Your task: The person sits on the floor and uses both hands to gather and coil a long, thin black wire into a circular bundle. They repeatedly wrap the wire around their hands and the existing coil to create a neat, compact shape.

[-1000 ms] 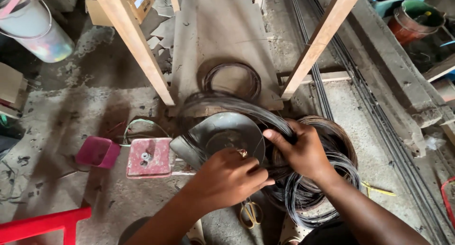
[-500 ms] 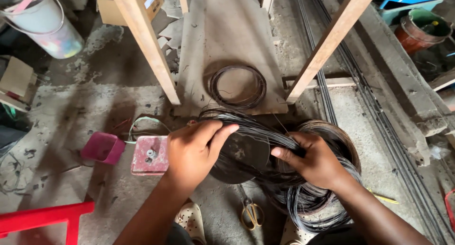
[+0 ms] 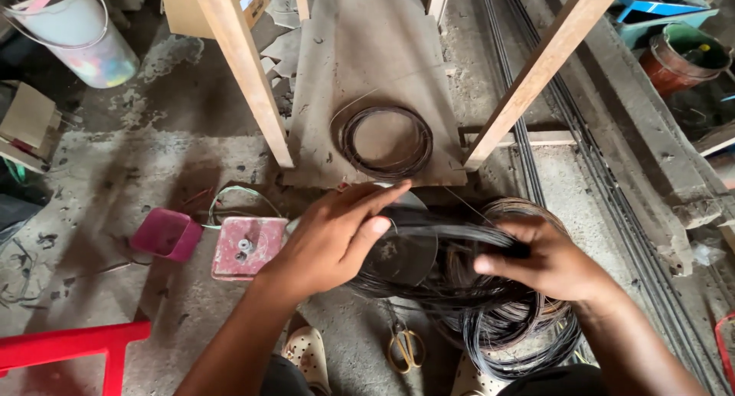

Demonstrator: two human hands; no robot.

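The right hand is clamping the dark wire coil lying crosswise on the floor; the left hand is resting flat, fingers apart, on its left end.

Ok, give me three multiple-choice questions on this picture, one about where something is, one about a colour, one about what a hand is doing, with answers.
1. Where does the small separate wire coil lie?
A. on the flat board between the two wooden legs
B. inside the white bucket
C. on the red stool

2. What colour is the small tub left of the square block?
A. green
B. pink
C. yellow

3. What is the right hand doing?
A. holding scissors
B. resting flat on bare floor
C. gripping the big bundle of dark wire

Answers:
1 A, the coil sits on the grey board, apart from the big bundle.
2 B, the tub is plainly pink.
3 C, its fingers close round the strands, while the left hand lies spread on the same bundle; the scissors lie untouched on the floor.
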